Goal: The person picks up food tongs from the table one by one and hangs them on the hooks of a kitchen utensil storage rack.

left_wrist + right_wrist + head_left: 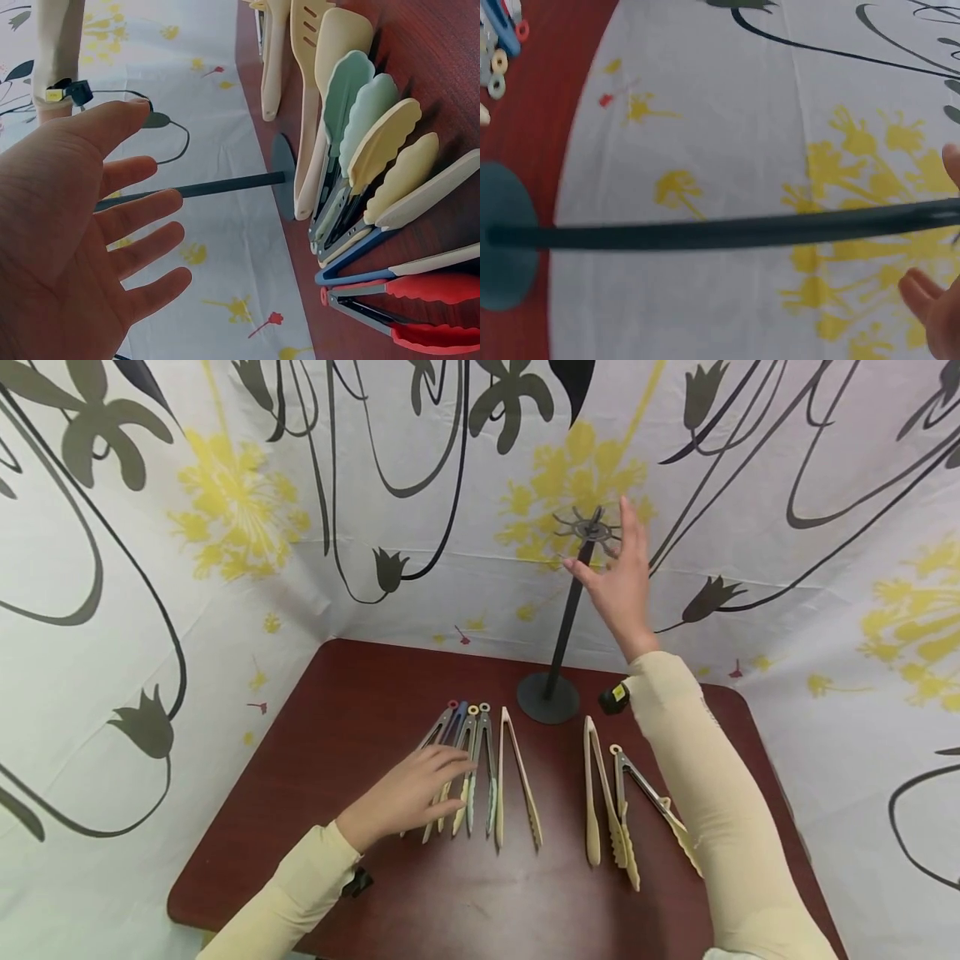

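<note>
A dark utensil stand (567, 622) with a round base and a ring of hooks (592, 530) at its top stands at the back of the table. My right hand (626, 589) is raised beside the hook ring, thumb and fingers spread apart with nothing held. Whether it touches the ring I cannot tell. Over the row of tongs my left hand (408, 793) hovers, fingers loosely extended and palm bare. Fanned out near it are red-tipped tongs (435, 288), blue-handled tongs (360, 255), tongs with yellow tips (386, 142), and tongs with mint-green tips (349, 97). Beige tongs (531, 802) lie just right of them.
Farther right on the dark red table (360, 693) lie another pair of beige tongs (592, 818) and metal tongs with yellow tips (628, 847), partly behind my right sleeve. Patterned cloth (465, 610) hangs close behind the stand and along both sides.
</note>
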The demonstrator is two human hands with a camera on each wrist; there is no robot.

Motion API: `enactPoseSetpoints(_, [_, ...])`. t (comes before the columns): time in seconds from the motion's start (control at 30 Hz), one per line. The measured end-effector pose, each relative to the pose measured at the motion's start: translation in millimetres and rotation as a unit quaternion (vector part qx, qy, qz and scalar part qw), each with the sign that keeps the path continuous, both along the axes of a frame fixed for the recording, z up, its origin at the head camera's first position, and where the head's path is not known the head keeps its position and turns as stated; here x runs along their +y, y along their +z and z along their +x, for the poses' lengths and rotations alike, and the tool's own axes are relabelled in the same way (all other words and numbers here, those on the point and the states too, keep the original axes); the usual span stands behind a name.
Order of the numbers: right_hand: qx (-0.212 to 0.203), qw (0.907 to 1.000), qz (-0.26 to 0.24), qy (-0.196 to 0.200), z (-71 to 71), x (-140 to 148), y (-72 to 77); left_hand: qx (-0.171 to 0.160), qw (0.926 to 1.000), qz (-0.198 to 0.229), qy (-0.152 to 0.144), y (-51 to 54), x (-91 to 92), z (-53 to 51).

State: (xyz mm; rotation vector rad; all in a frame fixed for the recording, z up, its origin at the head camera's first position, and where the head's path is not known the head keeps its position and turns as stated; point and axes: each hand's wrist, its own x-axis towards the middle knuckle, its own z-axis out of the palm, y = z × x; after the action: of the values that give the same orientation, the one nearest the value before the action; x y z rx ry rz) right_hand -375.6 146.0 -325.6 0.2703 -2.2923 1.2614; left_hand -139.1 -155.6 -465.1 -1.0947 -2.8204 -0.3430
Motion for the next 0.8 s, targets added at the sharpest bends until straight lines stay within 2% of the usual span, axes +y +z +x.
enactPoseSetpoints(0.07, [0.002, 0.9980, -0.063, 0.007, -1.6, -2.7, -9.0, -0.004, 1.0000, 0.001, 0.003, -1.1, -0.3, 0.1])
enactPoseSetpoints(0.17, [-0.004, 0.9897, -0.142, 0.016, -3.5, -5.8, -22.5, -0.009, 1.0000, -0.003, 0.004, -3.6, -0.9, 0.7])
enactPoseSetpoints(0.27, [-0.030, 0.9840, -0.175, 0.015, -5.2, -7.5, -32.2, -0.012, 0.9999, -0.007, 0.004, -5.2, -1.5, 1.4])
enactPoseSetpoints(0.37, [-0.054, 0.9864, -0.155, 0.011, -6.3, -8.5, -39.1, -0.016, 0.9997, -0.012, 0.014, -5.6, -2.6, 2.0])
enactPoseSetpoints(0.47, [-0.060, 0.9911, -0.119, 0.001, -7.1, -9.3, -45.1, -0.021, 0.9996, -0.010, 0.018, -5.7, -3.8, 2.1])
enactPoseSetpoints(0.67, [-0.028, 0.9980, -0.056, -0.010, -9.5, -12.7, -51.8, -0.021, 0.9997, -0.002, 0.015, -6.7, -5.2, 0.3])
enactPoseSetpoints(0.8, [-0.018, 0.9983, -0.056, 0.000, -10.8, -15.7, -53.5, -0.021, 0.9996, -0.004, 0.018, -7.4, -6.3, -0.3])
